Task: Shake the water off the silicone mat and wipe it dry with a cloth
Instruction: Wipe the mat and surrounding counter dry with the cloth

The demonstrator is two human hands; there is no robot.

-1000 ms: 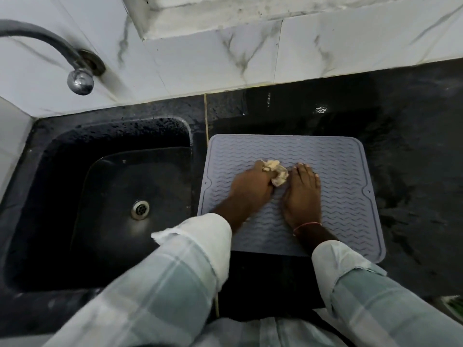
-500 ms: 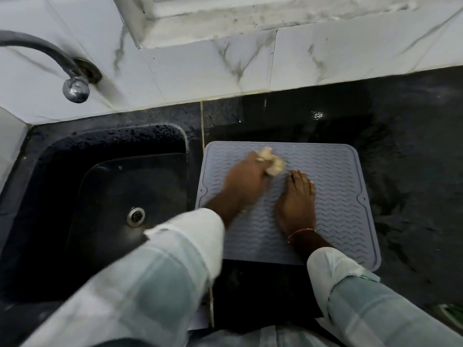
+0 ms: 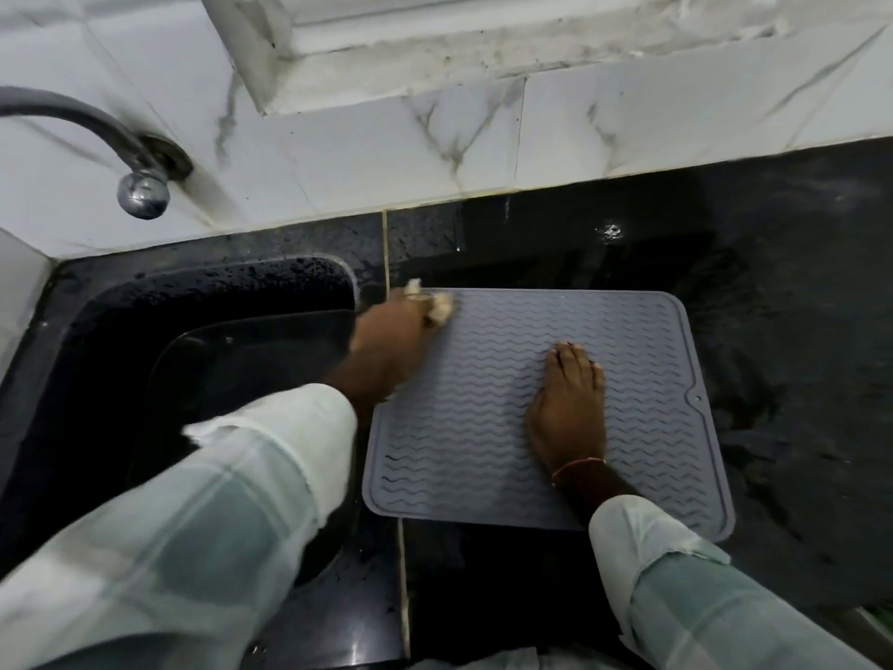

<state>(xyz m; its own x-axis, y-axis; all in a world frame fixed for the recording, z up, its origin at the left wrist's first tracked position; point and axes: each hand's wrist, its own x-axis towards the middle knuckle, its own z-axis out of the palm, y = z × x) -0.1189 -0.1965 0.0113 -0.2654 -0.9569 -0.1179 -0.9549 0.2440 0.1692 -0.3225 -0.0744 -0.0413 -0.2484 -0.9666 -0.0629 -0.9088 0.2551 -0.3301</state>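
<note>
Left hand (image 3: pixel 391 336) blurred; cloth (image 3: pixel 442 309) mostly hidden inside.

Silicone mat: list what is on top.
The right hand rests flat on the silicone mat; the left hand grips a cloth at its far-left corner. Surface beneath them is hidden.

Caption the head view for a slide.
Left hand holds a cloth on the silicone mat; right hand rests on it.

Grey wavy-ribbed mat (image 3: pixel 507 403); beige cloth (image 3: pixel 442 309); black counter (image 3: pixel 773 331).
</note>
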